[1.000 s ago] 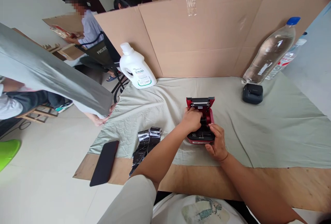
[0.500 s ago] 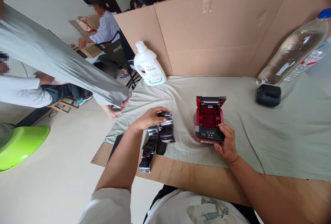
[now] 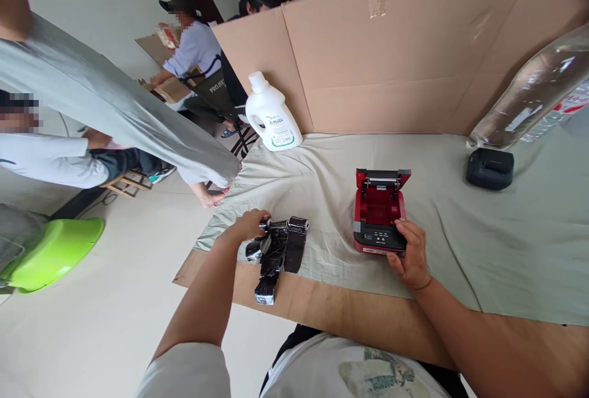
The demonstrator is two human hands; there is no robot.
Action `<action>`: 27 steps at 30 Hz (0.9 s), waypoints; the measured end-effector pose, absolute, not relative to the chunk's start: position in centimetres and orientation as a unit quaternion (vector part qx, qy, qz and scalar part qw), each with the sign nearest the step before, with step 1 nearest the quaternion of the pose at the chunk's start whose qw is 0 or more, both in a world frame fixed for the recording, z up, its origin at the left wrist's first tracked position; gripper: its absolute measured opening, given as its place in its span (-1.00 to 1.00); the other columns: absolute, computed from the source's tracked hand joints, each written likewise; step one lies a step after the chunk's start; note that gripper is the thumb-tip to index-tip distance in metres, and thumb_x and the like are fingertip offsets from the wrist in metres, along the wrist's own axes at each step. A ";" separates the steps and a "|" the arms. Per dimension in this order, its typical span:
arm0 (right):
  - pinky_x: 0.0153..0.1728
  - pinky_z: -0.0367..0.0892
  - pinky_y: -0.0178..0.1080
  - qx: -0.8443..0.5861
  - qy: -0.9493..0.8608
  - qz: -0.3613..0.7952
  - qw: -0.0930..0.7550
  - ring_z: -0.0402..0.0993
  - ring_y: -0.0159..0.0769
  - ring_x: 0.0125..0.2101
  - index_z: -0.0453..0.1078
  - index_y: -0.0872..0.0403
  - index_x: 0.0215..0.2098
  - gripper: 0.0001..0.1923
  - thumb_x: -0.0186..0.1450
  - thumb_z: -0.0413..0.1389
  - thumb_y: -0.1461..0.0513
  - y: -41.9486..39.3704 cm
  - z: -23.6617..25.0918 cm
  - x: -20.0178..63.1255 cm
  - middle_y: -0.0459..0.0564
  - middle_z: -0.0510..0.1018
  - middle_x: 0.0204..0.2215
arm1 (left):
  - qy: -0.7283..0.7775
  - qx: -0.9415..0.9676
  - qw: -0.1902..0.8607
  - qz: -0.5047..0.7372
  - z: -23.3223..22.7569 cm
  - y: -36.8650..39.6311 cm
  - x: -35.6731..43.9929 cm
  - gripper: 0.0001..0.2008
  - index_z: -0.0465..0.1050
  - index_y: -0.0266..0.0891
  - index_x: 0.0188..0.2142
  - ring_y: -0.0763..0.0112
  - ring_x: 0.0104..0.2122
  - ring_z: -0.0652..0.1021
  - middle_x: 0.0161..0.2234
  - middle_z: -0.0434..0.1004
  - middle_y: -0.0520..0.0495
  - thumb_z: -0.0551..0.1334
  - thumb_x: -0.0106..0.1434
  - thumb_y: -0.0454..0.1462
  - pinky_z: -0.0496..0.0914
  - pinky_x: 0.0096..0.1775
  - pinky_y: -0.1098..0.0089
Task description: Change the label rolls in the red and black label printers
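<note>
My left hand is at the left of a bunch of glossy black film, its fingers closed round the end of a small roll. Beside it lie a crumpled black strip and another black film roll with a loose tail hanging toward the table's front edge. Further right stands a small red-and-black printer, its lid raised and its red paper bay showing nothing inside. My right hand grips the printer's front right corner, thumb at the front and fingers along the side.
A white jug stands at the back left by a cardboard partition. At the back right are a large clear bottle and a dark case. Other people sit and stand to the left, near a green basin.
My left hand has put the black film roll down on the cloth and moved left to another roll. My right hand stays on the printer. The view has shifted slightly.
</note>
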State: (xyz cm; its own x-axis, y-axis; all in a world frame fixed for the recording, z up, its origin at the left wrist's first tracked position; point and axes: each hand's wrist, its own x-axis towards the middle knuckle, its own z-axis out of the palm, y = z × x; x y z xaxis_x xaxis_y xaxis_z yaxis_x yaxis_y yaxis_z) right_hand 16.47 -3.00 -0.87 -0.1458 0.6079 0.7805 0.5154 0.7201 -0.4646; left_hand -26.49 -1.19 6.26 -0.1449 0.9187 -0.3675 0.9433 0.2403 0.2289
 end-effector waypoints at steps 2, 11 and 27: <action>0.00 0.32 0.18 -0.372 -0.756 0.040 0.537 0.32 0.03 0.05 0.12 0.02 0.23 -0.46 0.33 -0.03 0.04 -3.0 -0.9 16.5 0.15 0.37 0.01 | 0.752 0.640 0.150 -0.039 7.0 -1.1 -24.3 -0.47 0.43 -0.18 -0.02 -0.12 0.09 0.34 0.07 0.43 -0.22 0.23 -0.06 -0.36 0.21 0.06 0.02; -0.02 0.33 0.17 -0.363 -0.769 0.024 0.526 0.33 0.02 0.04 0.09 0.06 0.24 -0.47 0.35 -0.04 0.07 -2.9 -0.8 16.6 0.18 0.37 0.01 | 0.624 0.765 0.142 -0.075 5.9 -0.1 -14.9 -0.61 0.47 -0.20 -0.09 0.02 0.02 0.41 -0.07 0.47 -0.20 0.17 0.06 -0.46 0.24 0.06 0.05; 0.00 0.36 0.11 -0.379 -0.751 0.029 0.539 0.35 -0.05 0.06 0.01 0.01 0.30 -0.43 0.35 -0.02 0.17 -2.9 -1.1 16.6 0.14 0.41 0.01 | 0.448 0.845 0.288 0.044 11.4 4.5 0.2 -0.69 0.38 -0.20 -0.05 0.20 -0.12 0.54 -0.12 0.55 -0.11 0.26 0.19 -0.27 0.38 -0.11 0.27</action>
